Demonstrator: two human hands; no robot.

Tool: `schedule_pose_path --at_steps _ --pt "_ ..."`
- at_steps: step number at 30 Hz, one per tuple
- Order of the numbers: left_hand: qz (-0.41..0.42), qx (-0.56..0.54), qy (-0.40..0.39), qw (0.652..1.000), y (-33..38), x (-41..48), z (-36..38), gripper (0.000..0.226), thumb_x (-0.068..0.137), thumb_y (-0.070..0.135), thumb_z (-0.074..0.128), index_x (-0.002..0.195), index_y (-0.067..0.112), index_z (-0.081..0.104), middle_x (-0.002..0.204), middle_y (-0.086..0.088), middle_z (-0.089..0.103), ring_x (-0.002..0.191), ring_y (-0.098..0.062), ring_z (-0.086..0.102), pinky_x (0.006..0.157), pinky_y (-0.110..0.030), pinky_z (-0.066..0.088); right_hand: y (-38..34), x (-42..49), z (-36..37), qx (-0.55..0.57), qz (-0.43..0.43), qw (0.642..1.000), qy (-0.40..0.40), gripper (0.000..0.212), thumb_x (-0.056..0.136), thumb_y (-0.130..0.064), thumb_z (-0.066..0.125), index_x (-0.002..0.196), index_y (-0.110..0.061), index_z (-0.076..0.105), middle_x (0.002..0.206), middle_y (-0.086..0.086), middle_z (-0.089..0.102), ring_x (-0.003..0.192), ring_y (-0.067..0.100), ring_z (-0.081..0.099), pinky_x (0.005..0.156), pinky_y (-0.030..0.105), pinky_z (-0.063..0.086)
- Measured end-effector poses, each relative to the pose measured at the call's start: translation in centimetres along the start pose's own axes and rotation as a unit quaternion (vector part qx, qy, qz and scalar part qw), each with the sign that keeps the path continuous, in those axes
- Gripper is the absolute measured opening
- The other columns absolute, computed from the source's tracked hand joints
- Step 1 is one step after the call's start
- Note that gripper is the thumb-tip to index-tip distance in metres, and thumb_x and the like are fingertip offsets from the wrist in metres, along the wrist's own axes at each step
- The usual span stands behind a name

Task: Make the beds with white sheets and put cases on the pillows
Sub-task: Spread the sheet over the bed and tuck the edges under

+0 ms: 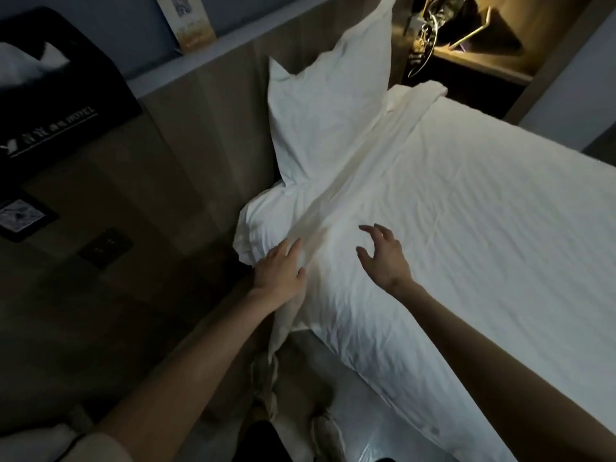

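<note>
A bed covered with a white sheet (483, 228) fills the right of the view. Along its head end the sheet is folded into a long creased band (353, 181). A white cased pillow (326, 115) leans upright against the wooden headboard. My left hand (280, 273) lies flat with straight fingers on the bunched sheet at the bed's near corner. My right hand (383, 256) hovers just above the sheet beside it, fingers spread and loosely bent, holding nothing.
The wooden headboard panel (186, 155) runs along the left with a wall socket (105, 246). A black tissue box (60, 95) sits at upper left. A lit bedside shelf (466, 45) stands beyond the pillow. My shoes (326, 431) stand on the floor by the bed.
</note>
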State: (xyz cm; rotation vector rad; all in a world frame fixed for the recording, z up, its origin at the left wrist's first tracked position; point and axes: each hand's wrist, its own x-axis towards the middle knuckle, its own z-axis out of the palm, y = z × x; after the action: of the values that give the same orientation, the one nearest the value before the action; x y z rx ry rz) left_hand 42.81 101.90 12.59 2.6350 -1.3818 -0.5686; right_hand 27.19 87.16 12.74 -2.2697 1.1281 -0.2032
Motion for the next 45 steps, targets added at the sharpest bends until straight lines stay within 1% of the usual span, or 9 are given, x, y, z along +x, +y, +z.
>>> schedule_pose_path --at_steps 11,17,23,26,30,37,41,43,45 --pt "0.012 -0.074 -0.060 0.995 -7.3 17.1 4.8 0.069 0.094 0.042 0.048 0.152 0.021 0.015 0.153 -0.006 0.024 0.133 -0.029 0.036 0.101 -0.045 0.041 -0.6 14.6 11.7 0.061 0.118 0.991 0.016 0.047 0.095 -0.029 0.053 0.140 -0.033 0.040 0.149 0.012 0.035 0.133 0.031 0.038 0.102 0.043 0.040" --pt "0.016 -0.091 -0.091 0.992 -8.5 22.0 11.0 0.078 0.090 0.046 0.053 0.152 0.024 0.012 0.153 -0.006 0.019 0.133 -0.030 0.031 0.102 -0.045 0.039 3.4 19.9 16.5 0.063 0.162 0.985 0.009 0.046 0.096 -0.033 0.053 0.139 -0.038 0.038 0.146 0.013 0.040 0.119 0.032 0.053 0.096 0.042 0.048" --pt "0.016 -0.090 -0.087 0.992 -8.9 22.7 18.6 0.100 0.076 0.058 0.065 0.152 0.034 0.003 0.151 -0.006 0.015 0.131 -0.030 0.024 0.097 -0.044 0.040 7.3 23.0 21.0 0.137 0.156 0.978 -0.032 0.051 0.098 -0.037 0.051 0.144 -0.038 0.030 0.144 0.010 0.045 0.123 0.031 0.051 0.093 0.034 0.045" --pt "0.011 -0.050 -0.028 0.998 -8.7 22.1 21.6 0.112 0.062 0.050 0.079 0.151 0.035 0.013 0.143 -0.009 0.028 0.118 -0.030 0.038 0.083 -0.042 0.048 8.2 24.1 22.3 0.210 0.145 0.965 -0.053 0.059 0.094 -0.039 0.058 0.144 -0.042 0.026 0.143 0.006 0.043 0.111 0.030 0.057 0.091 0.043 0.053" --pt "-0.002 -0.141 -0.004 0.990 -10.2 22.9 21.8 0.093 0.075 0.018 0.074 0.148 0.041 0.022 0.136 -0.001 0.032 0.116 -0.026 0.044 0.090 -0.040 0.051 8.2 25.2 23.1 0.207 0.146 0.967 -0.035 0.052 0.090 -0.026 0.064 0.135 -0.028 0.038 0.111 0.004 0.057 0.089 0.024 0.062 0.081 0.041 0.056" --pt "-0.044 -0.266 0.059 0.961 -16.1 25.5 15.6 0.048 0.086 0.006 0.060 0.133 0.014 0.053 0.119 -0.014 0.064 0.109 -0.035 0.060 0.089 -0.038 0.049 -0.5 29.8 23.2 0.185 0.001 0.983 -0.016 0.031 0.090 -0.012 0.056 0.120 -0.012 0.046 0.079 0.002 0.059 0.073 0.027 0.063 0.065 0.035 0.049" --pt "-0.117 -0.252 0.070 0.958 -20.9 26.7 13.4 0.039 0.089 0.005 0.054 0.127 0.012 0.058 0.103 -0.022 0.066 0.096 -0.039 0.061 0.076 -0.036 0.047 -5.8 32.9 26.0 0.167 -0.053 0.983 -0.055 0.028 0.093 -0.009 0.054 0.120 -0.007 0.045 0.070 -0.003 0.051 0.062 0.011 0.054 0.060 0.025 0.042" --pt "-0.135 -0.253 0.048 0.957 -22.9 26.8 14.2 0.039 0.090 0.003 0.053 0.128 0.009 0.059 0.107 -0.023 0.066 0.100 -0.039 0.061 0.080 -0.034 0.046 -6.5 33.3 27.9 0.169 -0.038 0.981 -0.087 0.026 0.094 -0.008 0.053 0.119 -0.007 0.045 0.069 -0.004 0.050 0.059 0.006 0.050 0.057 0.016 0.038" --pt "-0.157 -0.253 0.003 0.955 -24.5 27.4 15.6 0.041 0.089 0.002 0.052 0.129 0.006 0.057 0.113 -0.025 0.064 0.106 -0.039 0.060 0.085 -0.037 0.047 -5.6 33.5 29.5 0.177 -0.011 0.975 -0.131 0.025 0.094 -0.007 0.052 0.118 -0.007 0.044 0.080 0.003 0.059 0.069 0.014 0.056 0.066 0.020 0.041"
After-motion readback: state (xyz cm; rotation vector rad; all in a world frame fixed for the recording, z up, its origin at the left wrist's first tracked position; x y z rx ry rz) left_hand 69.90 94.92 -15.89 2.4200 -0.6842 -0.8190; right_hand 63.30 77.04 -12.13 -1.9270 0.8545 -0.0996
